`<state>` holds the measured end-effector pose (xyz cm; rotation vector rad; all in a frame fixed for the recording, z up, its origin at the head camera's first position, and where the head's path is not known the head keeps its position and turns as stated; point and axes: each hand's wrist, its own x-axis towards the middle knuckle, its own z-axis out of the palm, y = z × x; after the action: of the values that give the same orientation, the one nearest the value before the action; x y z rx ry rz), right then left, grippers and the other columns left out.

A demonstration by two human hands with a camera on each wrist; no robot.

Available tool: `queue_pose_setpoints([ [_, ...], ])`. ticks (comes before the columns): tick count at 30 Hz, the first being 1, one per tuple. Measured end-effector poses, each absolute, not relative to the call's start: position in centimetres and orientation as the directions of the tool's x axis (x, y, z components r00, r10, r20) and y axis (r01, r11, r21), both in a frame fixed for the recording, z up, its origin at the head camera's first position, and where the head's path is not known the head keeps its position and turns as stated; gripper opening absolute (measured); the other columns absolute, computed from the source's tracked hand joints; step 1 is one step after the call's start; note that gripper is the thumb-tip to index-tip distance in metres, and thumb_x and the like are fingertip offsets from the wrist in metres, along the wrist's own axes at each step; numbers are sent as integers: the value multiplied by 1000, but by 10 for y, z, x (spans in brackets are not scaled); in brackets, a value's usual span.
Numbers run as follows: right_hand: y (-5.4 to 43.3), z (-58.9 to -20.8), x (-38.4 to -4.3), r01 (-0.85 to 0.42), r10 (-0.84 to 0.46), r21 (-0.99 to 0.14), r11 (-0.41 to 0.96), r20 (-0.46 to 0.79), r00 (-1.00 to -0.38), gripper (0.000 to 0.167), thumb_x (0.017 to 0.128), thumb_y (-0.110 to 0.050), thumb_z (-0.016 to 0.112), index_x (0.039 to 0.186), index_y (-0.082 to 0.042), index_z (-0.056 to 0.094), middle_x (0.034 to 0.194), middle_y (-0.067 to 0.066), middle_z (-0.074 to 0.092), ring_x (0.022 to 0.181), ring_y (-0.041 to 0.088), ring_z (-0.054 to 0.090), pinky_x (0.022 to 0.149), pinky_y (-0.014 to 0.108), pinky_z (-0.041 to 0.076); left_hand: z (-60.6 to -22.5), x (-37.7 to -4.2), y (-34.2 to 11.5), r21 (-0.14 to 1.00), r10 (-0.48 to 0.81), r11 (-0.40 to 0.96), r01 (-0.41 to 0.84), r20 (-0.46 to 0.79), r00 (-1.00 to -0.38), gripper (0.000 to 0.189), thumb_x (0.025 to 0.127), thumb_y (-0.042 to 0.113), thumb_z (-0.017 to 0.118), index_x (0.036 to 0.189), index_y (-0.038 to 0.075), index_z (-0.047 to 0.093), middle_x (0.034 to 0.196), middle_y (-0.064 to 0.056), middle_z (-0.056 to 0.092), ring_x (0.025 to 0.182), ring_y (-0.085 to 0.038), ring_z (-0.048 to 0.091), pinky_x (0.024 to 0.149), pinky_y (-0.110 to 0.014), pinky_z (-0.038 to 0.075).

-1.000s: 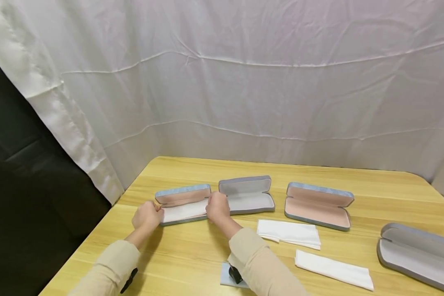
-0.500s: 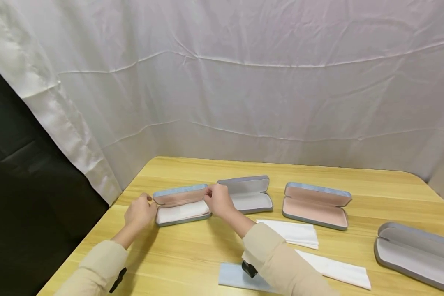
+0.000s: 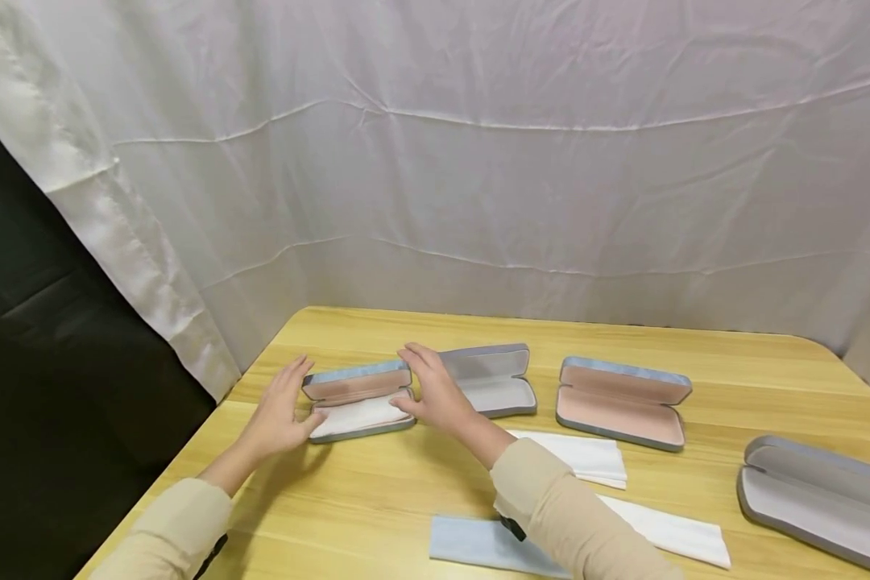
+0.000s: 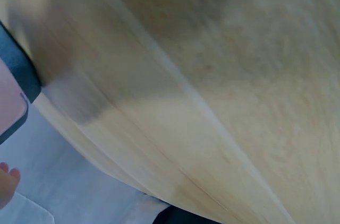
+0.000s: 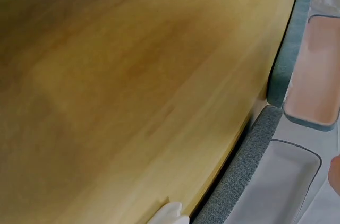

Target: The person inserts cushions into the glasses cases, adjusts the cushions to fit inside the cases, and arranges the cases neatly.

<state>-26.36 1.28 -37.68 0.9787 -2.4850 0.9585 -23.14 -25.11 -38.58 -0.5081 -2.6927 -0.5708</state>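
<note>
A blue glasses case (image 3: 355, 372) with a pink lining stands open on the table, a folded white cloth (image 3: 358, 416) lying inside it. At its left end is my left hand (image 3: 279, 415), fingers extended by the lid and thumb near the front corner. My right hand (image 3: 441, 395) is spread at the opposite end, its thumb over the right end of the base and its fingers by the lid's corner. Both hands hold nothing. In the right wrist view, the pink-lined base (image 5: 316, 70) and a fingertip (image 5: 334, 173) show at the right edge.
An open grey glasses case (image 3: 489, 366) adjoins on the right, partly behind my right hand. Beyond are another blue case (image 3: 619, 377) and a grey one (image 3: 815, 507), both open. Two folded white cloths (image 3: 587, 457) and a light blue cloth (image 3: 471, 541) lie nearer, partly under my right sleeve.
Both hands have uncurled from the ends of the case and its white cloth. Their fingers now spread beside the lid, the thumbs near the base. The cloth stays in the case.
</note>
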Motion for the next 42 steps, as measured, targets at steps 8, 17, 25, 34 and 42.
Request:
queue_pose_setpoints([
  [8, 8, -382, -268, -727, -603, -329, 603, 409, -685, 99, 69, -39, 79, 143, 1, 28, 149, 15, 29, 140, 32, 22, 115, 45, 20, -395, -235, -252, 214, 363, 869, 446, 336, -869, 120, 62, 55, 78, 146, -2, 14, 155, -22, 2, 139, -44, 13, 111, -60, 13],
  [17, 5, -385, -271, -706, -631, -294, 644, 318, -708, 109, 69, -45, 77, 148, -3, 14, 155, 13, 16, 144, 28, 11, 117, 44, 12, -402, -240, -255, 119, 441, 849, 515, 377, -814, 132, 56, 61, 78, 147, -3, 8, 156, -17, -4, 143, -36, 8, 117, -34, -6],
  [25, 1, -387, -272, -672, -618, -301, 677, 263, -741, 111, 68, -44, 78, 148, -3, 13, 156, 12, 13, 144, 27, 11, 117, 41, 12, -402, -241, -253, 75, 478, 831, 551, 410, -777, 127, 56, 58, 80, 144, -7, 16, 154, -21, 8, 144, -31, 8, 117, -46, 6],
  [34, -1, -391, -272, -624, -582, -309, 718, 226, -781, 111, 68, -42, 79, 149, -5, 13, 156, 10, 12, 144, 25, 11, 117, 39, 13, -404, -245, -249, -20, 522, 824, 566, 416, -745, 124, 57, 59, 77, 143, -9, 19, 150, -29, 16, 140, -42, 14, 117, -45, 3],
  [42, -5, -386, -269, -619, -585, -246, 746, 203, -786, 107, 69, -36, 80, 148, -5, 16, 156, 10, 12, 144, 24, 11, 117, 38, 13, -402, -245, -249, -30, 519, 820, 572, 462, -720, 119, 55, 55, 80, 140, -9, 25, 149, -28, 21, 139, -43, 15, 117, -46, 5],
])
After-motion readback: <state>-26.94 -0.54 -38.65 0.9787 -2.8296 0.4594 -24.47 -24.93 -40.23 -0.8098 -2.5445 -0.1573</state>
